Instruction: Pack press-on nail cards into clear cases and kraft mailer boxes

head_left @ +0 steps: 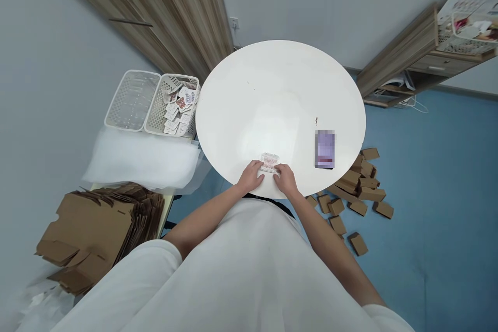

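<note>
A small clear plastic case [270, 161] with pinkish pieces in it lies flat near the front edge of the white round table [249, 109]. At its left side my left hand [251, 176] grips it with curled fingers. My right hand [286, 180] holds the opposite side, its fingertips on the case's right edge. What exactly the pieces inside are is too small to tell. To the right on the tabletop lies a purple rectangular item [324, 149], blurred out.
Left of the table stand a white basket with packets [152, 109], a clear-looking basket [132, 99], translucent sheets [143, 158] and stacked flat cardboard [93, 228]. Small brown boxes [358, 181] litter the blue floor at right. Behind are a wooden cabinet [175, 5] and a shelf unit [404, 52].
</note>
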### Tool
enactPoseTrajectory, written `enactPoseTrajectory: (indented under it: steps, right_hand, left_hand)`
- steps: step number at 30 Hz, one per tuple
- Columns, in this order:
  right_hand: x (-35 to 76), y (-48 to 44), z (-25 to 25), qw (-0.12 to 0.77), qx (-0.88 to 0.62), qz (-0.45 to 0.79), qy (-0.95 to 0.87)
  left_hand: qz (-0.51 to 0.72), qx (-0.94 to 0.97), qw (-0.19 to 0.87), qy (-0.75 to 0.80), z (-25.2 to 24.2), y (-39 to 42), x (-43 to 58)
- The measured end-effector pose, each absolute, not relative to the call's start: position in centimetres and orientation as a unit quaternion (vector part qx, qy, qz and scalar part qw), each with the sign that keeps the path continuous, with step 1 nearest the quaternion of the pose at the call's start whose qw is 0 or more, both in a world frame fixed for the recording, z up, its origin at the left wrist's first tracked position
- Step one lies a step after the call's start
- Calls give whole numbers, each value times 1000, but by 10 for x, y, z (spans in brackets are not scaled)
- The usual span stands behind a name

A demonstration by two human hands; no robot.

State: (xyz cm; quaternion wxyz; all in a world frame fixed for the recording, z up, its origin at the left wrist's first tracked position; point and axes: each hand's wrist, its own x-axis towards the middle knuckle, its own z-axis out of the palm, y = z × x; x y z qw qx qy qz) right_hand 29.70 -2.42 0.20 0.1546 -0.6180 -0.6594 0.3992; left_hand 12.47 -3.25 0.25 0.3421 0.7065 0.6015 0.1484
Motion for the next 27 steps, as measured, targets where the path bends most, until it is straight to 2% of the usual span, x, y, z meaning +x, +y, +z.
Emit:
enactPoseTrajectory:
  steps: [4, 7, 13, 21, 27]
  right_hand:
    - [297, -29, -1, 146, -617, 378, -675]
    - [296, -27, 1, 121, -607, 312, -721]
    - [295, -1, 7, 40, -489, 230, -841]
    - [300, 12, -4, 15, -405, 207, -891]
    - [295, 9, -6, -23, -423, 172, -889]
  left_hand:
    - [97, 740, 313, 587, 3, -31, 121]
    - [55, 779, 258, 568, 6, -24, 115]
    - [12, 861, 195, 469, 16, -8, 105]
    - [-6, 889, 191, 416, 12, 1, 94]
    - [5, 891, 215, 400, 8, 4, 89]
